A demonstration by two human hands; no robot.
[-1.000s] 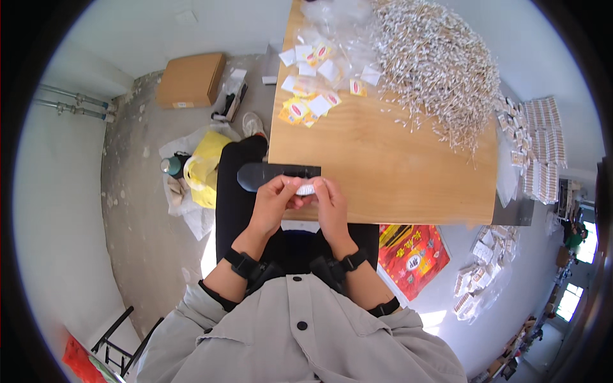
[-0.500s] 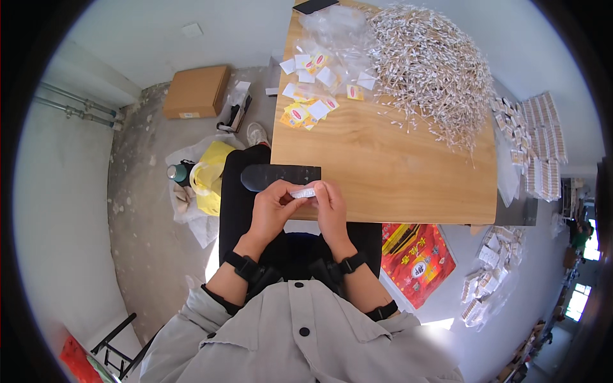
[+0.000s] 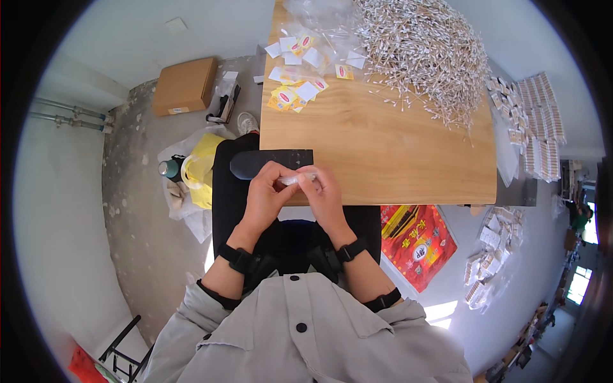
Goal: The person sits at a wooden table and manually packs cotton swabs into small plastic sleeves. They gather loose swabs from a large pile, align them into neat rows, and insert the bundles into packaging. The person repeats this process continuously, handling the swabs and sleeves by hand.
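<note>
Both hands hold a small white packet, apparently a clear bag of cotton swabs, over the near left edge of the wooden table. My left hand pinches its left end between thumb and fingers. On its right end, my right hand is closed, thumb pressed on the near side. Fingers hide much of the packet. A dark flat board lies just beyond the hands at the table's edge. Farther off, a large heap of loose cotton swabs covers the table's back right.
Yellow and white cards lie at the back left beside clear plastic bags. Stacked swab packs stand beyond the right edge. More packs and a red printed sack lie lower right. A yellow bag sits left.
The view has shifted, so the table sits slightly higher and farther left. My right thumb has moved across the packet, and the fingers now cover more of it.
</note>
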